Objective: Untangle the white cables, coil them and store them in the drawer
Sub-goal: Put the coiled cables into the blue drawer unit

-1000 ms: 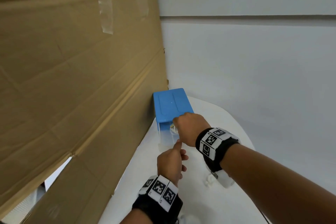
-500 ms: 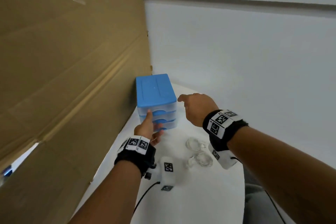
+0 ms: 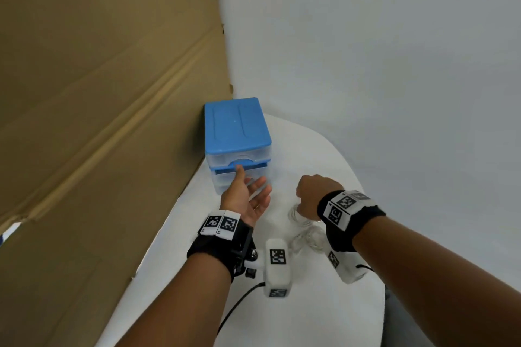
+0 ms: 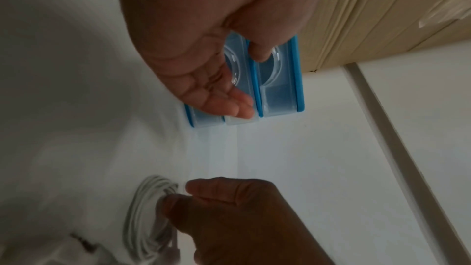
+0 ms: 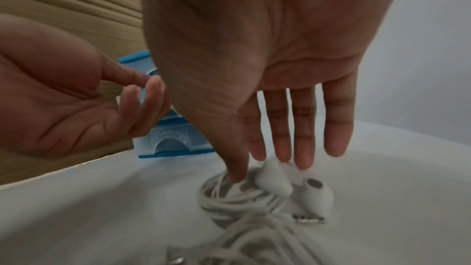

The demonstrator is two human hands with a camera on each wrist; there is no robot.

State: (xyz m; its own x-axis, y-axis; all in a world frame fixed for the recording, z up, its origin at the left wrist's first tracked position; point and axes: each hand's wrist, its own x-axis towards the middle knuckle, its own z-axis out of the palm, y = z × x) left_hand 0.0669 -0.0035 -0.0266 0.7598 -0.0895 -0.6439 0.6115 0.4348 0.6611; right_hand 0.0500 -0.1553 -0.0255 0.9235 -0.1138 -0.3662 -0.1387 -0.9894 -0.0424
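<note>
A small blue drawer unit (image 3: 236, 132) stands at the table's far left with its clear drawers pushed in. My left hand (image 3: 249, 180) is in front of it, its thumb on the top drawer's handle (image 3: 238, 163) and its fingers straight. Two white cable coils lie on the table: one (image 3: 296, 214) under my right hand (image 3: 313, 194), the other (image 3: 308, 238) nearer me. In the right wrist view my right hand (image 5: 254, 166) points straight down, its thumb and fingertips touching the coil (image 5: 229, 198) and a white plug (image 5: 274, 178).
A tall cardboard sheet (image 3: 98, 93) walls off the left side, close behind the drawer unit. The white round table (image 3: 324, 155) ends at a curved edge on the right, with a grey wall (image 3: 366, 65) behind.
The top drawer, open a second ago with my right hand in it, is now pushed in by my left hand. My right hand has dropped from the drawer to the coils on the table.
</note>
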